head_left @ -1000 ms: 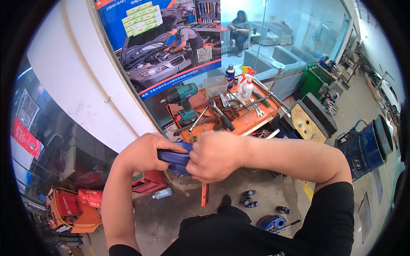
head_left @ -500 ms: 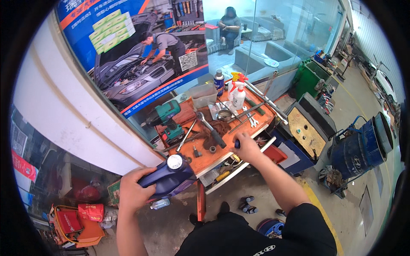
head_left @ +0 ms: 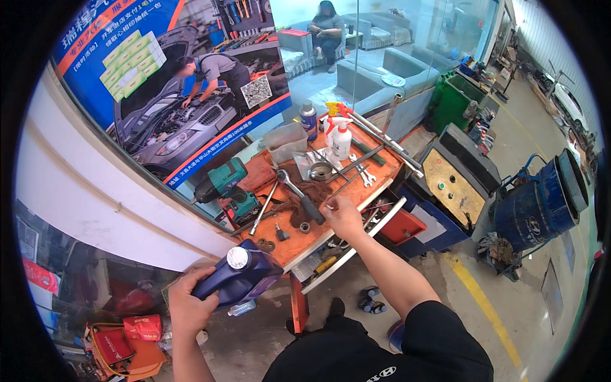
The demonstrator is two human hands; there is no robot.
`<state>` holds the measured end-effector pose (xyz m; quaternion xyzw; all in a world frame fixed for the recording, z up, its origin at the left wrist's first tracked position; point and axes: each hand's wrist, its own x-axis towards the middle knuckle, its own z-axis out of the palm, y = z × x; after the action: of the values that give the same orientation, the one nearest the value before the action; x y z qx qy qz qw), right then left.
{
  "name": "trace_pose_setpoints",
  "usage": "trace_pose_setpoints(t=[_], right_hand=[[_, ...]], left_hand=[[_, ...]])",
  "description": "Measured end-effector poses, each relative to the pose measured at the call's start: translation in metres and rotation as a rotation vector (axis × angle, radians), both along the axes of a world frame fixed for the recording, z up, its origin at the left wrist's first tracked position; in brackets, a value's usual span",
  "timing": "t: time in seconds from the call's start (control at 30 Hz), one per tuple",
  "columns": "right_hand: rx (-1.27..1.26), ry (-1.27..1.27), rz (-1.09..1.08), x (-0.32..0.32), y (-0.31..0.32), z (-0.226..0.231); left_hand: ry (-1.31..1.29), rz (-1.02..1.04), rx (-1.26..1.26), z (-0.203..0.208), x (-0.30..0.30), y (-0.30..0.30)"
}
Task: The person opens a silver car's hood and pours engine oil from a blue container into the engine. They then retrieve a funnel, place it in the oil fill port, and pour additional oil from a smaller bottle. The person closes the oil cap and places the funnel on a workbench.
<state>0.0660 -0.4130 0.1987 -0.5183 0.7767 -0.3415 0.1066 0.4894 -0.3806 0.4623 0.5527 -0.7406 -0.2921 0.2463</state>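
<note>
My left hand [head_left: 193,298] is wrapped round the handle of a dark blue plastic jug [head_left: 254,280]. The jug is held beside the workbench's near left corner, its round white top [head_left: 237,258] facing up. Over the bench's front edge, my right hand [head_left: 344,218] has its fingertips pinched together. A pale spot shows at those fingertips, but what they hold is hidden. Close to them lies the black handle of a ratchet wrench [head_left: 301,196]. A small socket [head_left: 305,226] and a dark metal fitting [head_left: 281,233] lie nearer the jug.
The orange-topped bench [head_left: 299,245] carries a green cordless drill [head_left: 223,181], spray bottles [head_left: 342,139], open-end wrenches [head_left: 367,175] and a brown rag [head_left: 289,210]. Below it, an open drawer [head_left: 356,248] juts toward me. A blue drum [head_left: 531,216] stands at right.
My left hand has drawn the jug slightly left and away from the bench corner. My right hand has come closer to the ratchet handle; the dark round piece at its fingers no longer shows.
</note>
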Motion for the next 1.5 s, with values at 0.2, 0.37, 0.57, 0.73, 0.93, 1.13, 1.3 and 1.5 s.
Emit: trace_pose_setpoints(t=[0.2,0.37,0.57,0.73,0.93,1.13,1.3,1.5], right_hand=[[0.355,-0.023,0.070,0.040,-0.048,0.025],[0.332,-0.242,0.239,0.009,-0.082,0.036],[0.568,-0.047,0.165,0.032,-0.076,0.023],[0.360,-0.606,0.055,0.019,-0.078,0.031],[0.044,-0.663,0.143,0.037,0.035,0.115],[-0.181,-0.281,0.235,0.069,0.163,0.233],[0.099,0.237,0.376,0.090,0.189,0.250],[-0.233,-0.136,0.305,0.090,0.184,0.237]], left_hand=[[0.004,0.040,0.011,0.000,0.004,0.003],[-0.040,0.026,-0.015,-0.003,0.011,0.004],[-0.016,-0.006,-0.035,-0.002,0.009,0.005],[-0.060,-0.045,-0.108,-0.002,0.012,0.003],[-0.027,-0.044,-0.058,-0.001,0.013,0.003],[-0.072,-0.083,-0.057,0.005,0.008,0.001],[-0.057,-0.079,-0.042,0.005,0.005,-0.001],[-0.082,-0.073,-0.031,0.010,0.004,-0.004]])
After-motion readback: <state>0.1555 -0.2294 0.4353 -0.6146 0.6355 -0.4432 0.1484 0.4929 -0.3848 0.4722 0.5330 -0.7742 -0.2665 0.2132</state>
